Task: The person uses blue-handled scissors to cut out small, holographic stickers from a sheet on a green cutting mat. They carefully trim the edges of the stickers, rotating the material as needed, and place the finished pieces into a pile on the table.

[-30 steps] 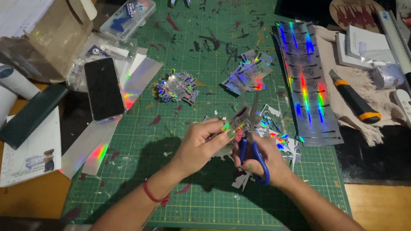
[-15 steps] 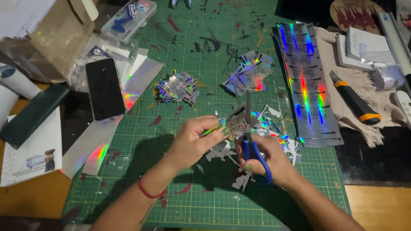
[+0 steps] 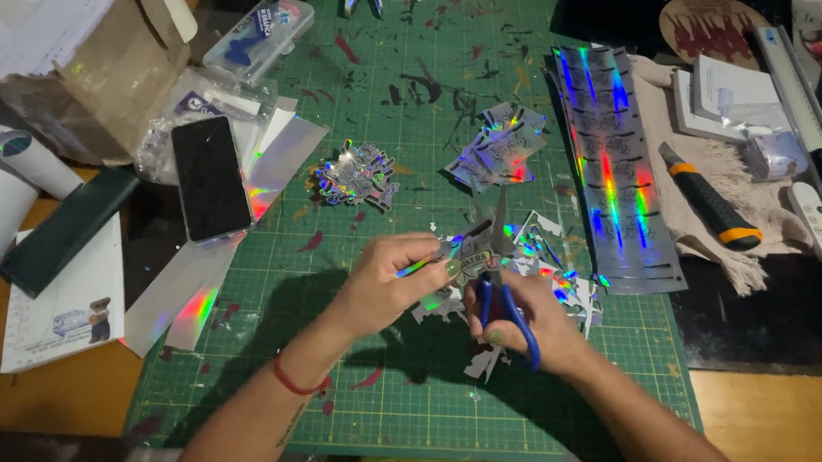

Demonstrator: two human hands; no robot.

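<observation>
Since a moment ago we have raised the blue-handled scissors point(image 3: 500, 270) — right hand point(image 3: 523, 322) gripping them, left hand point(image 3: 388, 284) pinching the small holographic sticker point(image 3: 459, 251) — blades now upright.

Left hand point(image 3: 380, 288) fingers pinched together, right hand point(image 3: 523, 317) curled closed, forearms converging

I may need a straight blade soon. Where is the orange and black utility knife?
In the head view, the utility knife lies at upper right on the beige cloth, right of the holographic sheet.

Glossy holographic foil sticker point(image 3: 462, 251), blue plastic-handled metal scissors point(image 3: 498, 288), matt paint-stained cutting mat point(image 3: 397, 380)
</observation>
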